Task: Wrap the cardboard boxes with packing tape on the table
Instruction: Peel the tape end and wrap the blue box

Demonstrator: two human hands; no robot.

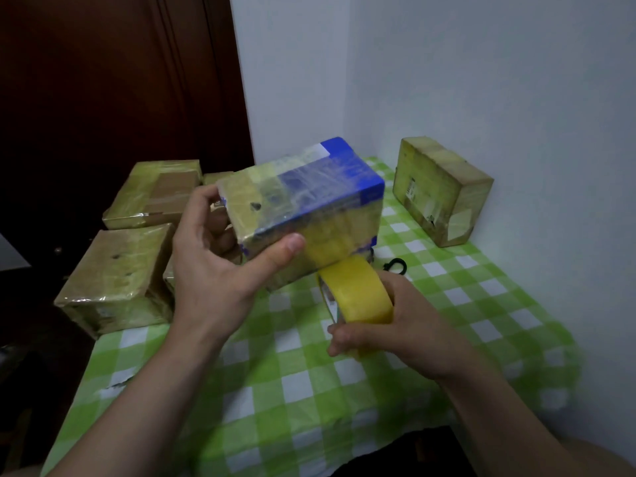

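— Which step is shown?
— Mid-wrap: over the green-checked table, a blue, tape-covered cardboard box is gripped by the left hand. At its five o'clock, a yellow packing-tape roll is clasped by the right hand.
— Next?
— Tape probably needs to be drawn round, taut.

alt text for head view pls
A left hand grips a blue cardboard box part-wrapped in tape while the right hand holds a yellow roll of packing tape, its strip stuck to the box's side. Taped brown boxes sit at left and, on the green checked tablecloth, by the wall.
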